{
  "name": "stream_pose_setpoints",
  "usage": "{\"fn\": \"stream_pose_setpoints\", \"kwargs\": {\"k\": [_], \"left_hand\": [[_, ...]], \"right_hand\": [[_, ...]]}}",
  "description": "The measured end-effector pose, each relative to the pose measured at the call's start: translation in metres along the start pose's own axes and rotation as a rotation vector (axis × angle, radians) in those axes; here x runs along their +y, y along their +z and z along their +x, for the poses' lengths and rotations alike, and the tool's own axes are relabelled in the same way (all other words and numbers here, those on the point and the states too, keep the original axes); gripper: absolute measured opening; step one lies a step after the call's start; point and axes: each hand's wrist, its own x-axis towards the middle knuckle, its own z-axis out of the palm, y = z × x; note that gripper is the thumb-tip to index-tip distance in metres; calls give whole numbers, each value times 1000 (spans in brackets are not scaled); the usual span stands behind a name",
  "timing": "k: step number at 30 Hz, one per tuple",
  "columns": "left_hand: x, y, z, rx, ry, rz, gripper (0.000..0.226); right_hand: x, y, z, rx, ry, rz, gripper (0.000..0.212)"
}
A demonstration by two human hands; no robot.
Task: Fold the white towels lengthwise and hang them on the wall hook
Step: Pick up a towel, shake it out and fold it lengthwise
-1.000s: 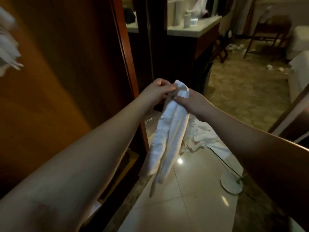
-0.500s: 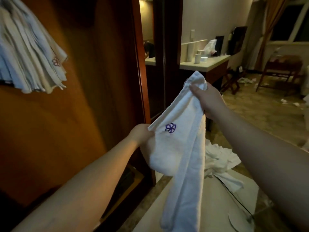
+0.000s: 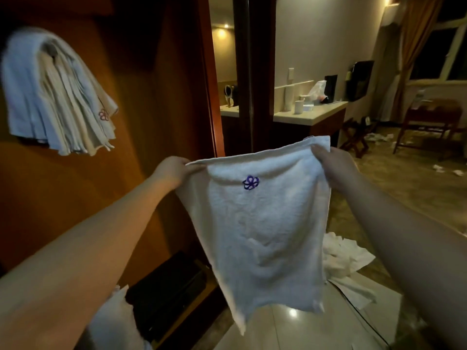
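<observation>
Between my hands: towel point(image 3: 257, 231) now spread flat, a second ago bunched.
Fingers: left hand point(image 3: 174, 170), right hand point(image 3: 333, 165) pinching top corners.
Next: lengthwise fold.

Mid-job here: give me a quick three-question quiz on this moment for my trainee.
1. True or false: the white towel is already folded lengthwise.
2. Which hands hold the towel? A) only the left hand B) only the right hand C) both, one at each top corner
3. Fill in: the purple flower logo sits near the towel's ____ edge.

Key
1. False: it hangs spread flat between the hands.
2. C
3. top

Extra for the trainee: the hung towels already drape on the wooden wall at upper left, and more white cloths lie on the floor behind the held towel.
</observation>
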Motion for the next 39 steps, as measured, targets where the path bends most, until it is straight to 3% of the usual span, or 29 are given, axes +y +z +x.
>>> {"fn": "stream_pose_setpoints", "kwargs": {"k": [5, 9, 12, 14, 17, 22, 26, 33, 39], "left_hand": [[30, -31, -17, -134, -51, -374, 49], [48, -34, -30, -205, -48, -561, 39], [60, -26, -46, -223, -132, -629, 25], [63, -20, -58, -250, -212, -701, 29], [65, -16, -76, -318, -288, -820, 30], [67, -12, -106, -387, -331, -932, 18], [69, -22, -123, -406, -374, -1035, 23], [75, -37, -145, -369, -397, -1164, 22], [66, -50, -156, -366, -361, -1219, 24]], "right_hand": [[-2, 5, -4, -46, 219, 165, 20], [-4, 30, -20, -85, 285, 298, 24], [-9, 60, -44, -108, 208, 284, 29], [-12, 81, -63, -145, 133, 174, 31], [-19, 107, -95, -171, -61, -34, 42], [-17, 117, -135, -311, -389, -341, 39], [-16, 101, -145, -355, -488, -338, 36], [-41, 106, -162, -567, -510, -166, 49], [-50, 106, -161, -596, -680, -464, 72]]}}
